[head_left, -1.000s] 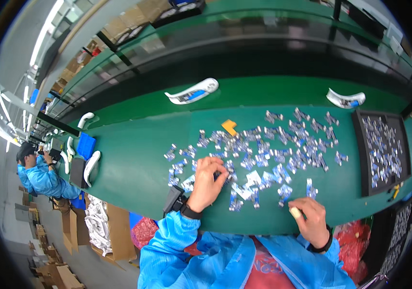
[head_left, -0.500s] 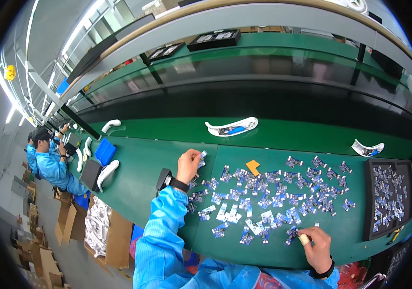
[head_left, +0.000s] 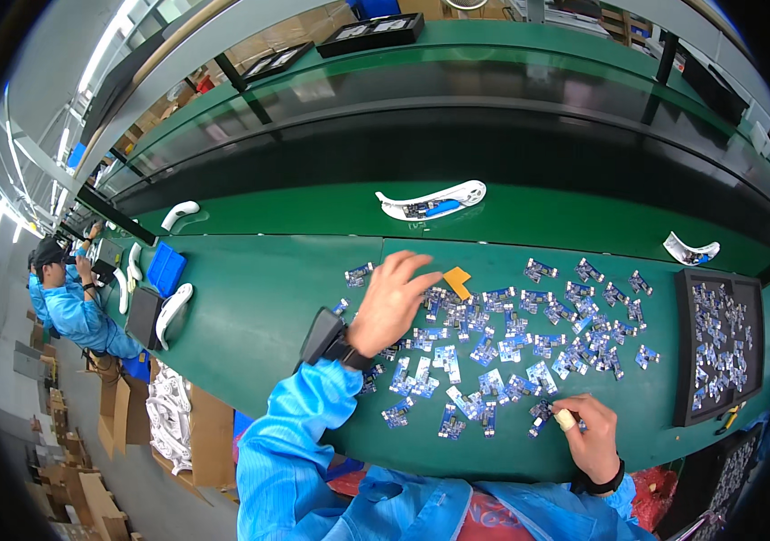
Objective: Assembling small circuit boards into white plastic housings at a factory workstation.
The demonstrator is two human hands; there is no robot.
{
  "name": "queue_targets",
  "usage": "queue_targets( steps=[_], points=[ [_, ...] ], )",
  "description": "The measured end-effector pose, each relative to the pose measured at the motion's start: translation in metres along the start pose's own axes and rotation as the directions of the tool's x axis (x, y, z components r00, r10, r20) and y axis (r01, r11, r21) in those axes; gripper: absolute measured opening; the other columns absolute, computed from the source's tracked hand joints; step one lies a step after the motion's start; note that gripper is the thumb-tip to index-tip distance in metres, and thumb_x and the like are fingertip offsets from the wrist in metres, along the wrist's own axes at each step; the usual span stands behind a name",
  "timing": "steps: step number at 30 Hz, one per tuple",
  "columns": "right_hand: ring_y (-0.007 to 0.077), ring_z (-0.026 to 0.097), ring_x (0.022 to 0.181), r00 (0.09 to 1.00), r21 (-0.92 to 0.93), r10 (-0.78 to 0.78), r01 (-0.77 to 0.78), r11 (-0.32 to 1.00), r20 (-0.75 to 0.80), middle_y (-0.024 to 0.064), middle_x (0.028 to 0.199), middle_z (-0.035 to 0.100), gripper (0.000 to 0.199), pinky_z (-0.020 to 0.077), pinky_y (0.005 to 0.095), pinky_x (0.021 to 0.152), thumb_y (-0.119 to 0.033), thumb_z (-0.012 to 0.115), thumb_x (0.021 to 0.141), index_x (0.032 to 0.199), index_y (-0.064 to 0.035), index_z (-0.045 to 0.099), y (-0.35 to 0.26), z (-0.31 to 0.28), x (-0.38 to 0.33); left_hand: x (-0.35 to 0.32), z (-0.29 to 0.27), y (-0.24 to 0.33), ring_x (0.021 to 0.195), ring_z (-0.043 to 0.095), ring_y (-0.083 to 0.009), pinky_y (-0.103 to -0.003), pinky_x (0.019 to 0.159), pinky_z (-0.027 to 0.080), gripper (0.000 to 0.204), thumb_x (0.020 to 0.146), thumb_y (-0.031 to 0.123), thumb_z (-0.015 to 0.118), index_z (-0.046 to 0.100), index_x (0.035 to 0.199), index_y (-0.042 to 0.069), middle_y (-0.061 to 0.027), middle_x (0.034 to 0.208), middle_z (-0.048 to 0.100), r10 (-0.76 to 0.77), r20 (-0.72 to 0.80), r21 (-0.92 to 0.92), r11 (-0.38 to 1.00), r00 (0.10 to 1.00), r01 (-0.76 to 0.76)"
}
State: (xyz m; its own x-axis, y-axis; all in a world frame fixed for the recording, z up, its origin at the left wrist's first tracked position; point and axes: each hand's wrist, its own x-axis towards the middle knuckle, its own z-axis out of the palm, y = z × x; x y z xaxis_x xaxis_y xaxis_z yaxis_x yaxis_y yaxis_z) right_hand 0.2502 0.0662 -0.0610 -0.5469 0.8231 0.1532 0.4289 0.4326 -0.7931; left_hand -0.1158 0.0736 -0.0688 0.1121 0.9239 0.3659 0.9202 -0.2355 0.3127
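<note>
A long green tabletop (head_left: 250, 298) runs through a factory hall, with a raised green shelf (head_left: 493, 54) behind it carrying black trays. Farther along on the left, another person in a blue coat (head_left: 65, 307) sits at the same line, with cardboard boxes (head_left: 195, 424) on the floor nearby. A white curved plastic shell (head_left: 430, 200) lies beyond the work area. A black tray (head_left: 718, 347) holding small parts rests at the right. Many small blue circuit boards (head_left: 511, 347) are scattered across the tabletop in front of the person, around an orange tag (head_left: 457, 281). The left hand (head_left: 394, 302) hovers open, fingers spread, over the boards' left edge. The right hand (head_left: 592, 433) is clenched around a small pale object (head_left: 565, 419), beside the nearest boards.
</note>
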Motion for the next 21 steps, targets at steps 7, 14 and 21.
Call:
queue_targets(
  steps=[7,14,21],
  points=[
    [0.026,0.063,0.07,0.999,0.045,-0.034,0.034,0.998,0.003,0.0126,0.083,0.066,0.013,0.049,0.0313,0.06,0.001,0.064,0.079,0.092,-0.0008,0.066,-0.004,0.0,0.0,0.02,0.029,-0.015,0.111,0.052,-0.0243,-0.039,0.091,0.041,0.026,0.078,0.004,0.063,0.066,0.103,0.011,-0.005,0.113,0.061,0.156,0.138,-0.052,0.987,0.978,-0.15],
    [0.0268,0.062,0.08,0.995,-0.07,0.063,-0.058,0.996,0.077,0.0152,0.09,0.065,0.017,0.0483,0.034,0.074,-0.004,0.057,0.087,0.101,-0.0005,0.067,-0.033,-0.015,-0.006,0.062,0.058,-0.02,0.099,0.056,-0.0263,-0.042,0.088,0.042,0.016,0.087,0.011,0.057,0.069,0.097,0.009,-0.0059,0.096,0.066,-0.035,0.084,-0.28,0.958,0.996,0.057],
    [0.026,0.063,0.081,0.988,-0.054,0.013,-0.004,0.999,0.156,0.0147,0.09,0.066,0.02,0.0485,0.0342,0.074,-0.001,0.054,0.087,0.103,-0.0003,0.066,-0.049,-0.003,-0.005,0.034,0.046,-0.027,0.104,0.048,-0.0306,-0.043,0.086,0.04,0.025,0.077,0.006,0.063,0.066,0.102,0.006,-0.0118,0.109,0.053,-0.261,-0.1,-0.119,0.961,0.96,0.249]
  ],
)
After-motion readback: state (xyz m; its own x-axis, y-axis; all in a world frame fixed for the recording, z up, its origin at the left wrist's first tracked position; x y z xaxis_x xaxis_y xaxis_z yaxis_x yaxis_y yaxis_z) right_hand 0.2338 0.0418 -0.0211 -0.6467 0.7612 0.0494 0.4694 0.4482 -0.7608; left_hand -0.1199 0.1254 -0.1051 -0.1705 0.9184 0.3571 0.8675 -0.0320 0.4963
